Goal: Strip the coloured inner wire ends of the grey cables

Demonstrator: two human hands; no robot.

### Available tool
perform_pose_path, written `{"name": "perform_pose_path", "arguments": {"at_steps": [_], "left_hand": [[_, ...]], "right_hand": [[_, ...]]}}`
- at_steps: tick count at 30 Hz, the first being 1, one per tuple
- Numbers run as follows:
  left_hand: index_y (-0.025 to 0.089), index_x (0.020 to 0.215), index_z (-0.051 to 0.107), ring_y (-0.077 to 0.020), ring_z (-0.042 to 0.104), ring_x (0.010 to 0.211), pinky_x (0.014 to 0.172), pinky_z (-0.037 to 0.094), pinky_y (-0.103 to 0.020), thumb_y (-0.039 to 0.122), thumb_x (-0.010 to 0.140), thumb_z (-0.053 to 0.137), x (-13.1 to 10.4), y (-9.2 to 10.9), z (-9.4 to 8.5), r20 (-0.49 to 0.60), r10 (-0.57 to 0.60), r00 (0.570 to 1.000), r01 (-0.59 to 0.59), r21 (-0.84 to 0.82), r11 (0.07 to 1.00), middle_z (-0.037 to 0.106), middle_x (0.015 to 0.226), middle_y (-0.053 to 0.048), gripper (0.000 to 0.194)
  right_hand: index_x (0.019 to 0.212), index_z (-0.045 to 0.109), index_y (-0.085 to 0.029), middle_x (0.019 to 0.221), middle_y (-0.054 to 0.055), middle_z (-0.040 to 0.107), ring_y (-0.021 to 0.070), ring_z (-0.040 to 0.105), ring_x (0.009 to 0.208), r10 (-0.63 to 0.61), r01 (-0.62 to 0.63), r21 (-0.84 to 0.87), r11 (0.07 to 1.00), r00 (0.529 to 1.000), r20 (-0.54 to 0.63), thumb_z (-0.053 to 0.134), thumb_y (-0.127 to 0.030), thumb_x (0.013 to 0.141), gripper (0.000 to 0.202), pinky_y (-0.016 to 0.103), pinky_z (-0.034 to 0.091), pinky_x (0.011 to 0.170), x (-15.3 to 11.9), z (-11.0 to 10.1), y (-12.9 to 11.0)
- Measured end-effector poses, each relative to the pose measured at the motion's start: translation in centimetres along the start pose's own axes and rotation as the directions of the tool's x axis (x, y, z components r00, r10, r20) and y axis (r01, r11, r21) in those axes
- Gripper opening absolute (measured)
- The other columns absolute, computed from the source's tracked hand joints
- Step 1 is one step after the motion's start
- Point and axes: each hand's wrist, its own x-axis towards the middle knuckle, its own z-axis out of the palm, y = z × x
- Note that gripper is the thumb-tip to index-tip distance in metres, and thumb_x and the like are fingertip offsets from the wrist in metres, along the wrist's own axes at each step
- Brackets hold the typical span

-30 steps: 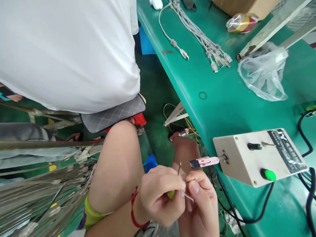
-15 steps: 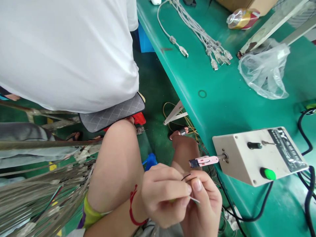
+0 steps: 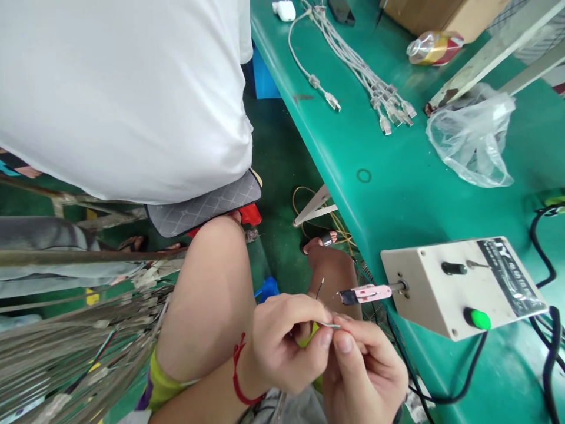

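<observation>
Both hands are together above my lap, fingertips almost meeting. My left hand (image 3: 289, 341), with a red cord on its wrist, is closed in a pinch on thin wires. One black wire (image 3: 318, 290) sticks up from it, with a bare-looking tip. A pale greenish wire (image 3: 329, 325) runs across to my right hand (image 3: 368, 368), whose thumb and fingers pinch its end. The rest of the wires is hidden inside the hands. Just beyond the fingers is a pink clip (image 3: 368, 293) with a black tip, mounted on the shaft of a beige machine box (image 3: 424, 288).
The green table (image 3: 335, 147) bears grey USB cables (image 3: 348, 56), a plastic bag (image 3: 472, 135), a bottle (image 3: 435, 48) and a cardboard box (image 3: 441, 17). Black cords (image 3: 468, 377) trail by the machine. A person in a white shirt (image 3: 132, 88) sits ahead; bundled cables (image 3: 101, 330) hang at left.
The black wire now stands upright, apart from the pale one. My right hand has shifted slightly right and down, its pinch now on the pale wire's end. The view has tilted slightly.
</observation>
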Motion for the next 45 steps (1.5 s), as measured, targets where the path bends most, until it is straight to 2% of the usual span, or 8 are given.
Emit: {"name": "perform_pose_path", "arguments": {"at_steps": [7,10,13,16,22,26,33,45], "left_hand": [[0.023,0.108,0.069,-0.0105,0.063,0.046,0.052,0.059,-0.020,0.018,0.107,0.071,-0.2,0.1,-0.5,0.013,-0.042,0.999,0.042,0.026,0.999,0.074,0.068,0.003,0.005],[0.022,0.111,0.068,-0.0113,0.067,0.049,0.054,0.060,-0.019,0.011,0.104,0.070,-0.3,-0.1,-0.5,0.024,-0.064,0.998,0.064,0.030,0.998,0.076,0.071,0.002,0.014],[0.022,0.113,0.068,-0.0121,0.071,0.052,0.054,0.060,-0.017,0.004,0.102,0.069,-0.1,-0.1,-0.4,0.026,-0.086,0.996,0.085,0.029,0.996,0.072,0.066,0.004,0.021],[0.022,0.113,0.069,-0.0112,0.070,0.051,0.055,0.059,-0.017,0.002,0.101,0.069,0.0,-0.2,-0.2,0.021,-0.085,0.996,0.084,0.037,0.996,0.072,0.067,0.005,0.023],[0.022,0.113,0.069,-0.0111,0.069,0.051,0.053,0.059,-0.017,0.004,0.102,0.071,-0.1,-0.4,0.0,0.000,-0.101,0.995,0.101,0.064,0.993,0.075,0.071,0.003,0.021],[0.022,0.115,0.069,-0.0116,0.070,0.051,0.053,0.058,-0.017,0.005,0.103,0.070,-0.2,-0.5,0.2,-0.014,-0.104,0.994,0.104,0.048,0.993,0.073,0.069,0.004,0.021],[0.022,0.115,0.067,-0.0109,0.068,0.052,0.053,0.057,-0.018,0.006,0.104,0.071,-0.2,-0.7,0.4,0.013,-0.109,0.994,0.109,0.014,0.994,0.075,0.075,0.002,0.020],[0.023,0.111,0.066,-0.0095,0.055,0.046,0.049,0.049,-0.018,0.001,0.099,0.069,0.2,-0.7,1.0,0.053,-0.100,0.994,0.100,0.014,0.995,0.062,0.062,0.008,0.025]], "right_hand": [[0.095,0.094,-0.028,0.073,0.004,0.082,0.0156,0.069,0.056,0.096,-0.096,0.000,0.995,0.995,-0.042,0.097,-0.034,0.096,0.007,0.023,0.054,0.053,0.3,0.1,0.2],[0.087,0.093,-0.021,0.051,0.000,0.064,0.0094,0.044,0.041,0.182,-0.181,0.048,0.982,0.983,-0.026,0.083,-0.058,0.104,0.041,0.020,0.034,0.042,1.8,0.7,-0.1],[0.106,0.094,-0.020,0.056,-0.001,0.063,0.0114,0.050,0.047,0.276,-0.262,0.171,0.950,0.959,-0.064,0.081,-0.073,0.100,0.054,0.022,0.046,0.049,3.3,0.9,-0.6],[0.120,0.091,-0.022,0.061,-0.004,0.063,0.0127,0.056,0.056,0.357,-0.319,0.295,0.901,0.930,-0.085,0.089,-0.068,0.098,0.051,0.027,0.060,0.067,4.0,0.9,-1.1],[0.130,0.085,-0.022,0.052,-0.008,0.049,0.0124,0.034,0.050,0.348,-0.321,0.353,0.879,0.937,-0.015,0.072,-0.050,0.115,0.035,0.024,0.041,0.054,3.4,1.4,-1.8],[0.137,0.084,-0.022,0.054,-0.006,0.050,0.0139,0.036,0.052,0.378,-0.358,0.374,0.855,0.925,0.020,0.068,-0.067,0.113,0.054,0.027,0.043,0.057,3.4,1.6,-1.8],[0.119,0.089,-0.027,0.048,-0.011,0.032,0.0117,0.022,0.053,0.344,-0.329,0.404,0.853,0.938,0.037,0.080,-0.052,0.110,0.028,0.020,0.047,0.056,3.9,1.2,-1.3],[0.122,0.089,-0.026,0.050,-0.013,0.025,0.0113,0.018,0.053,0.356,-0.350,0.410,0.842,0.932,0.064,0.082,-0.053,0.109,0.030,0.022,0.042,0.056,4.0,1.3,-1.4]]}}
